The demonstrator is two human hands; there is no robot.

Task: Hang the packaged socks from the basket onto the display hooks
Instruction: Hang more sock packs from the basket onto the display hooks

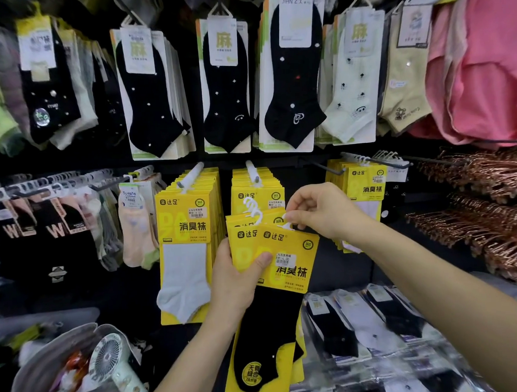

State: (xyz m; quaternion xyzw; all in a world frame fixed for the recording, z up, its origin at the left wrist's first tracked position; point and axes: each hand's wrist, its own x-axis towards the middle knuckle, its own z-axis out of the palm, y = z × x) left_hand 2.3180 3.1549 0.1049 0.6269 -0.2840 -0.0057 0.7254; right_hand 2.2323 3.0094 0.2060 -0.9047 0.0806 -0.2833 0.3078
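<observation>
My left hand (236, 281) grips a small stack of yellow-carded packs of black socks (274, 313), thumb across the front card, held low in front of the display. My right hand (320, 211) pinches the white plastic hanger (288, 222) at the top of the front pack. Other white hangers (253, 209) of the stack stick up behind it. Just above is a display hook (253, 172) loaded with matching yellow packs (258, 193). To its left, another hook (191, 176) carries yellow packs of white socks (186, 258). The basket is not in view.
Rows of black and pale socks (226, 87) hang on the upper hooks. Pink garments (482, 67) and copper hangers (489, 215) fill the right. An open grey bag (37, 371) with a handheld fan (110, 359) sits at bottom left. Flat sock packs (375, 318) lie at lower right.
</observation>
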